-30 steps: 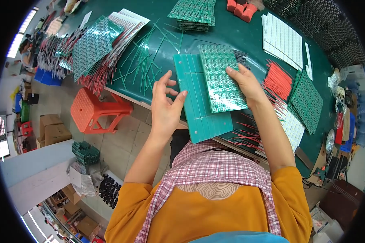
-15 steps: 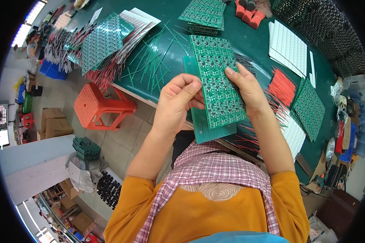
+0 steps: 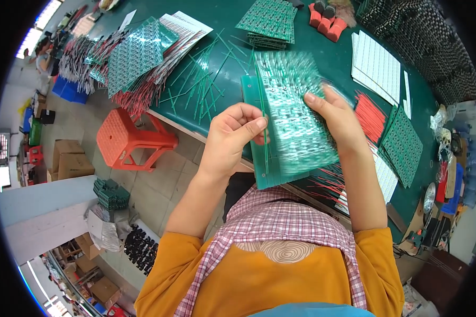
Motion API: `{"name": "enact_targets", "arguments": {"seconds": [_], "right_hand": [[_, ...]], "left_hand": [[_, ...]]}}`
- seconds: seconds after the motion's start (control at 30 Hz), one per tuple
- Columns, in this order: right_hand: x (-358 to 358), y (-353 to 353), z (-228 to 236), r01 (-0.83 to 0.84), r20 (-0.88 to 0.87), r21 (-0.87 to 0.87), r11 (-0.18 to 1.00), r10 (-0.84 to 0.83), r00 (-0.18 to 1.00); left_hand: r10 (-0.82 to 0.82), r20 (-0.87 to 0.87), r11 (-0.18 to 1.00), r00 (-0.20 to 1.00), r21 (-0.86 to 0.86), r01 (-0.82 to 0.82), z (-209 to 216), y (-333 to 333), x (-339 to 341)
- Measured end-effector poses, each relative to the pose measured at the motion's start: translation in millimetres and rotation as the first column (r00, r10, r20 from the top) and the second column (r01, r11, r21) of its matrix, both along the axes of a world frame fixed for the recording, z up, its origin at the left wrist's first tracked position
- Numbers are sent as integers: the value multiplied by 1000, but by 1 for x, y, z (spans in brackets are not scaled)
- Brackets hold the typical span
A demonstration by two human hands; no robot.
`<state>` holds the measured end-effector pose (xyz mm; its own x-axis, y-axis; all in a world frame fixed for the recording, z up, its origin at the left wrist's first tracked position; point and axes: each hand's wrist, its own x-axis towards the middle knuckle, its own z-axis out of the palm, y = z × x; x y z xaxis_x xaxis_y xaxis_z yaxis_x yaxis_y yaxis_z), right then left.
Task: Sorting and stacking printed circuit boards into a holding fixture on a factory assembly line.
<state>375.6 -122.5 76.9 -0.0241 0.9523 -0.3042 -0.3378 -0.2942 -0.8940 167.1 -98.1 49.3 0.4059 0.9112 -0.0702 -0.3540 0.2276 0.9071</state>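
Observation:
My right hand [image 3: 337, 113] grips a green circuit board panel [image 3: 296, 116] by its right side, thumb on top; the panel is smeared by motion. Between the thumb and fingers of my left hand [image 3: 237, 134] is a thin green edge strip [image 3: 266, 158], upright beside the panel's left edge and apart from it along most of its length. Beneath both lies a plain green plate [image 3: 268, 178] with small holes, at the table's near edge. Loose green strips [image 3: 201, 84] are scattered on the table beyond my left hand.
A stack of panels [image 3: 267, 24] stands at the far side. Red wires [image 3: 370, 116], white sheets [image 3: 375, 68] and more green panels [image 3: 402, 140] lie to the right. Wired boards [image 3: 137, 58] are piled at the left, above a red stool [image 3: 119, 140].
My right hand has moved the panel rightward, away from my left hand. A thin strip now shows separate from the panel's left edge, pinched in my left hand.

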Motion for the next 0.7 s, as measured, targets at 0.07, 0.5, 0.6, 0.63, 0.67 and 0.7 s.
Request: {"name": "enact_targets", "arguments": {"seconds": [0.07,0.5,0.6,0.63,0.67,0.7], "right_hand": [[7,-1,-23,23,7,-45,999,-23,1000],[33,31,-36,164,119,22,986,-165,979],[43,81,-40,200,78,121,972,-210,975],[42,103,-42,216,91,184,959,-235,968],[45,127,-44,224,95,184,957,-244,965],[46,151,-46,273,171,176,946,-303,938]], "left_hand": [[-99,129,982,987,-149,118,-4,6,-9],[651,-706,746,278,663,-64,-58,81,-65],[768,-567,598,299,801,-16,-81,61,-61],[795,-542,567,270,824,-15,-86,53,-56],[808,-537,550,243,835,16,-85,50,-51],[824,-526,530,208,847,42,-82,47,-48]]}}
